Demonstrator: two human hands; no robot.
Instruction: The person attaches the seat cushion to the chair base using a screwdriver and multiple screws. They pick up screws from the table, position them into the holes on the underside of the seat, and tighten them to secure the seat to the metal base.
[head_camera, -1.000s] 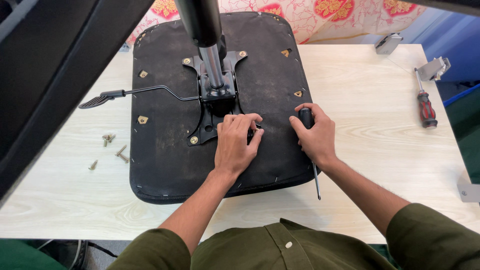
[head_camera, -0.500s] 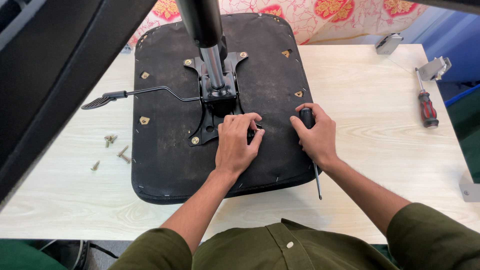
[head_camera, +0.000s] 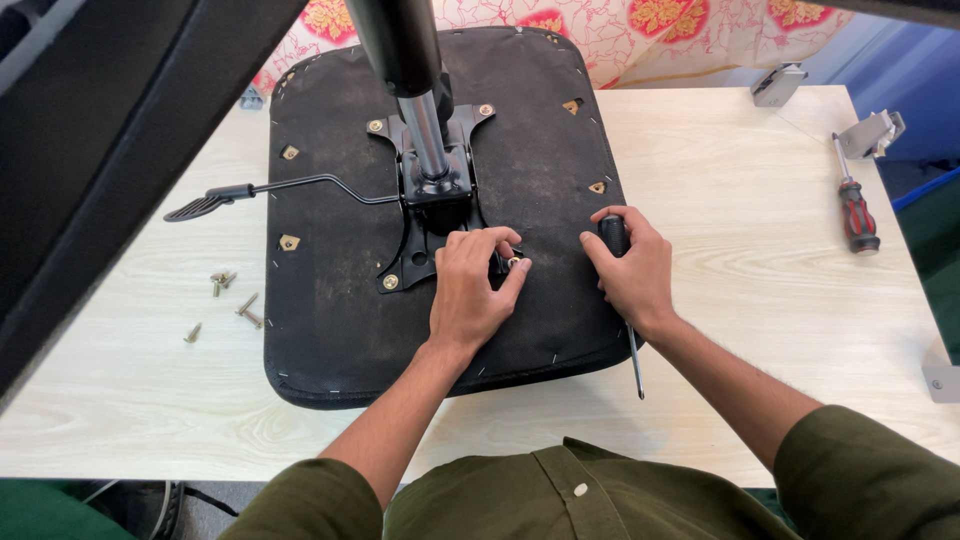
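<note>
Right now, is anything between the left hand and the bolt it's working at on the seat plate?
Nothing visible. The left hand has its fingertips on the bolt at the plate's corner.

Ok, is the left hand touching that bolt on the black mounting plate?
Touching. The head view shows the left hand with thumb and fingertips closed around the bolt at the mounting plate; no gap shows.

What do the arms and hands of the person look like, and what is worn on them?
Both the left hand and the right hand are bare, without gloves, rings or watch. Dark olive-green sleeves are pushed up, leaving the forearms bare.
</note>
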